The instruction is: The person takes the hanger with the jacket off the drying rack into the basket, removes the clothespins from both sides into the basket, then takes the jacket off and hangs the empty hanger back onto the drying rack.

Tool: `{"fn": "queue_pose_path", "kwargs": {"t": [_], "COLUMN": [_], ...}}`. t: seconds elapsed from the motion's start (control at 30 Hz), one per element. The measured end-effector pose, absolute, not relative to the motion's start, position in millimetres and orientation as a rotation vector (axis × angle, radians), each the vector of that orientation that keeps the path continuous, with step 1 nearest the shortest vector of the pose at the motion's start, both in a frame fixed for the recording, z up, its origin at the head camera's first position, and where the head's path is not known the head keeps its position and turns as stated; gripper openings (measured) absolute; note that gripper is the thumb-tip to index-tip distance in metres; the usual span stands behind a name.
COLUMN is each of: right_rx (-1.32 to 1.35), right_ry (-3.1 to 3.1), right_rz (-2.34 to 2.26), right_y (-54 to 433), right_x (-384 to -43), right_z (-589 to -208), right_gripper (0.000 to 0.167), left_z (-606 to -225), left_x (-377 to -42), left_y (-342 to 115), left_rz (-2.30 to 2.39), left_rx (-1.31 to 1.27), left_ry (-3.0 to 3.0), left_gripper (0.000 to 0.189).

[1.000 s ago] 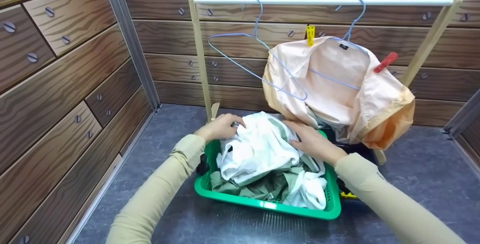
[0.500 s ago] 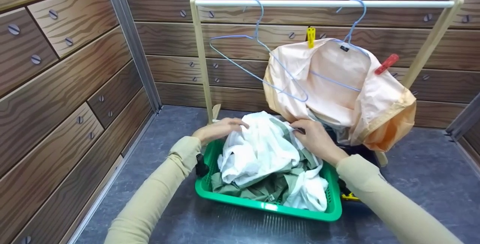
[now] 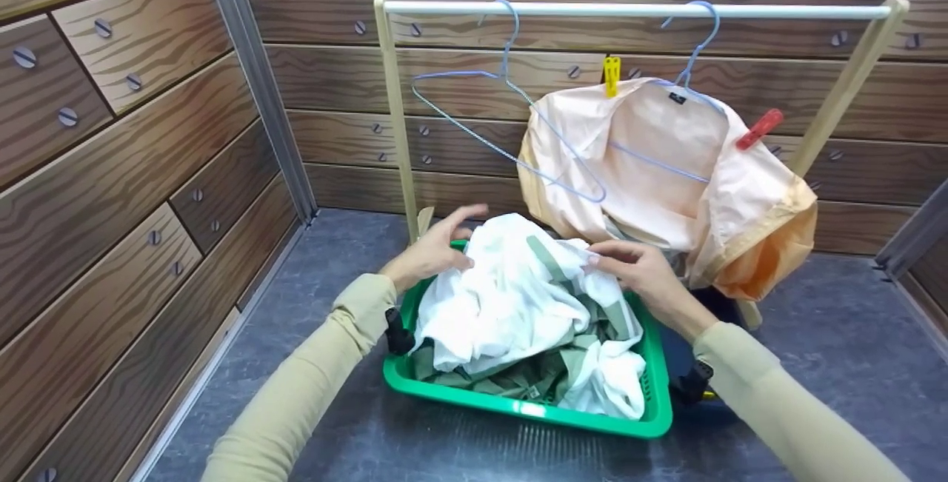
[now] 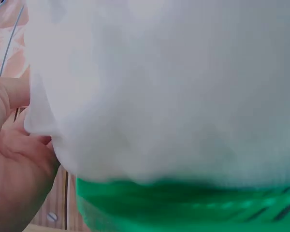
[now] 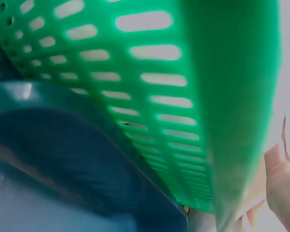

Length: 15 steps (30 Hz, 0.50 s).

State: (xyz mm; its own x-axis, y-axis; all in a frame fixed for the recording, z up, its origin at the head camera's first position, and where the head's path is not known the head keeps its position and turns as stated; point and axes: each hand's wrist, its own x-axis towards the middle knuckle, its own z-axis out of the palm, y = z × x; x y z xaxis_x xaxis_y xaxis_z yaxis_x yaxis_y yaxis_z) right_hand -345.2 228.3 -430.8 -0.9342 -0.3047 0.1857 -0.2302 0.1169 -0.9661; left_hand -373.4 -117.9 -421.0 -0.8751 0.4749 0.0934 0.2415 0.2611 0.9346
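We see the right hand (image 3: 652,286) pinching the white garment (image 3: 511,297); the left hand (image 3: 433,249), opposite it, spreads thumb and fingers apart against the cloth, though our left wrist view hides its fingertips. Beneath both hands sits the green basket (image 3: 526,409). Only the right wrist view shows us its slotted outer wall (image 5: 198,72).

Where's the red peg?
In the head view, the red peg is on the right, clipped to the peach garment, to the right of the yellow peg.
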Motion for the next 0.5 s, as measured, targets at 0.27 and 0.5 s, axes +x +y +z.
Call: {"fn": "queue_pose_path", "kwargs": {"t": [0.27,0.5], "right_rx": [-1.068,-1.557], "right_ry": [2.433,2.592], "right_rz": [-1.744,-1.356], "right_y": [246,250], "right_x": [-319,-280], "right_z": [-427,-437], "right_gripper": [0.018,0.026], "left_z": [-411,-403], "left_x": [-350,-314], "left_y": [-119,-119], "left_rz": [1.570,1.031], "left_rx": [0.933,1.066], "left_ry": [2.350,2.514], "left_gripper": [0.045,0.049]}}
